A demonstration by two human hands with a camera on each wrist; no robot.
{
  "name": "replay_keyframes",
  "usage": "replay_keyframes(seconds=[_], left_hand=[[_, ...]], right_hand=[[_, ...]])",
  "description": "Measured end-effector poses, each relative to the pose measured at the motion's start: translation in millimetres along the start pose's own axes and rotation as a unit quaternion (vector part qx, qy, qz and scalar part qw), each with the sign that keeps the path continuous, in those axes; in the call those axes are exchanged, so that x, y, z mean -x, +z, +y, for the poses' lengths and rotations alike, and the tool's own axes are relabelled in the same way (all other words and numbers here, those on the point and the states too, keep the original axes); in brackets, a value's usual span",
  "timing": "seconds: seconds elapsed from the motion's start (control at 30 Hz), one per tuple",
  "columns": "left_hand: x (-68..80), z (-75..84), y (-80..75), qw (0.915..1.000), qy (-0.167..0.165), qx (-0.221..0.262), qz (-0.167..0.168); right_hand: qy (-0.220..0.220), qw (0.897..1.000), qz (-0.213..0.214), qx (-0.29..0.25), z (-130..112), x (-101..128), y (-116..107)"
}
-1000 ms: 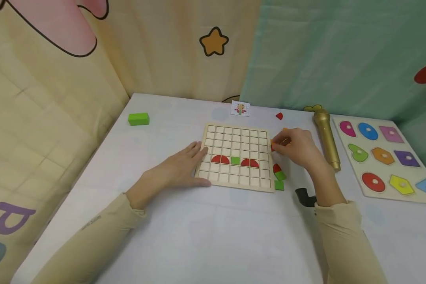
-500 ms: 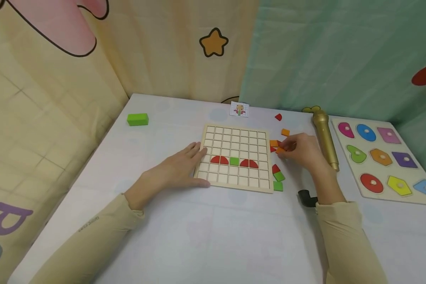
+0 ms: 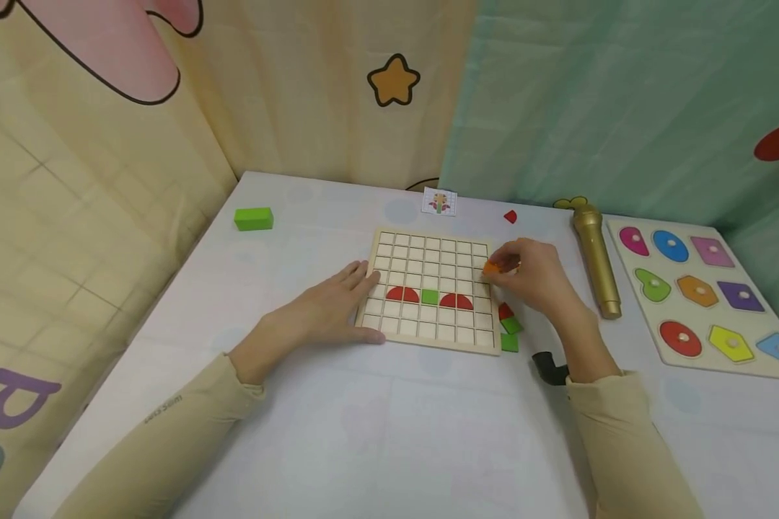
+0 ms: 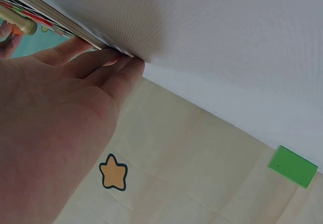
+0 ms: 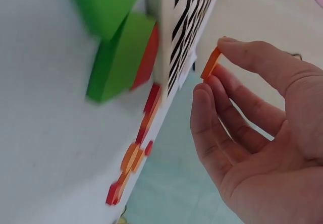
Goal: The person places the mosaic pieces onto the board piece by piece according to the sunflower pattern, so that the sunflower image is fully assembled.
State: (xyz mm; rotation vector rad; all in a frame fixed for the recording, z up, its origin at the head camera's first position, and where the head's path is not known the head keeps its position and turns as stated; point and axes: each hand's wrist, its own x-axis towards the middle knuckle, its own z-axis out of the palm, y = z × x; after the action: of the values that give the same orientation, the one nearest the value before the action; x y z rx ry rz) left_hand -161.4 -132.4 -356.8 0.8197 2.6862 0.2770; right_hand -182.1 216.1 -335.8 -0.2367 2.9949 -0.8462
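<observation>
Pinching 1 orange tile (image 5: 211, 64) with the right grip (image 3: 534, 271), I see the grid board (image 3: 432, 256) just left of that grip; my left grip (image 3: 324, 308), fingers uncurled, touches the board's far-left edge.

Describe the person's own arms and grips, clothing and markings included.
The left arm wears a long beige fabric sleeve with small dark lettering along the forearm; the right arm wears a matching beige fabric sleeve. Both end wrinkled near the wrist. The left grip and right grip are bare hands; no glove or ring shows.
</observation>
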Motion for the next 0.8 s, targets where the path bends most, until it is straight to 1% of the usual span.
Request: replay_keyframes(seconds=[0.07, 0.17, 0.23, 0.37, 0.43, 0.63, 0.8], left_hand=[[-0.4, -0.2, 0.3, 1.0, 0.0, 0.001, -0.001], [-0.5, -0.8, 0.7, 1.0, -0.001, 0.001, -0.001], [-0.4, -1.1, 0.8, 1.0, -0.001, 0.0, 0.0], [0.1, -0.9, 1.2, 1.0, -0.005, 0.004, -0.003], [-0.2, -0.7, 1.6, 1.0, -0.006, 0.007, -0.003], [-2.5, -0.7, 2.8, 1.0, -0.002, 0.004, 0.0], [-4.0, -0.4, 2.5, 1.0, -0.004, -0.001, -0.003]], right_hand=[[-0.017, 1.0, -0.005, -0.012, -9, -1, 7], [-0.039, 0.999, -0.016, -0.016, -22, -7, 17], [-0.048, 0.998, -0.033, -0.021, -34, -12, 26], [-0.05, 0.996, -0.074, -0.018, -55, -23, 41], [-0.049, 0.995, -0.088, -0.014, -61, -26, 46], [-0.05, 0.993, -0.104, -0.012, -58, -27, 49], [-0.054, 0.992, -0.108, -0.033, -52, -25, 46]])
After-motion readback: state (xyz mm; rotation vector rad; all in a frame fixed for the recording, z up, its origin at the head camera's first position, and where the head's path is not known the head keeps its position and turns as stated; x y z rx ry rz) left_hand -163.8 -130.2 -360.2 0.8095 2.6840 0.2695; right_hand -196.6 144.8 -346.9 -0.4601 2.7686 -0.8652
